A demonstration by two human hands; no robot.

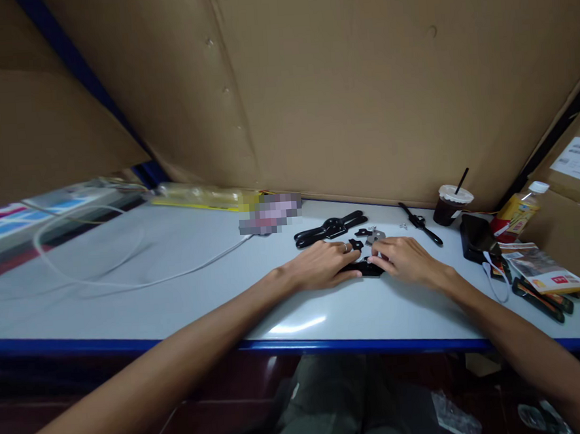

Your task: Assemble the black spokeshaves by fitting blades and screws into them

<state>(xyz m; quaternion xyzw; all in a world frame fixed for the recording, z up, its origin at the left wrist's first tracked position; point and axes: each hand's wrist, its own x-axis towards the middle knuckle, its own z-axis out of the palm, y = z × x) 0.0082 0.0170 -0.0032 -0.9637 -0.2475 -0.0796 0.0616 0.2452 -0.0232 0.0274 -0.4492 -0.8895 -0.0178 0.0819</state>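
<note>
A black spokeshave body (366,269) lies on the white table under both my hands. My left hand (324,265), with a ring on one finger, is closed on its left part, thumb along the near side. At its right part, the thumb and fingers of my right hand (404,258) are pinched together; whatever is between them is too small or hidden to make out. Just beyond my fingers lie a grey metal plate (375,235) and small black metal pieces (356,244). Further back, several black spokeshaves (330,228) lie together, and another spokeshave (420,223) rests to the right.
Small silvery parts (403,226) lie behind my right hand. On the right stand a lidded drink cup (451,205), a black case (476,237) and a bottle (518,213), near a packet (543,267). A white cable (185,274) crosses the left side. Cardboard (336,96) walls the back.
</note>
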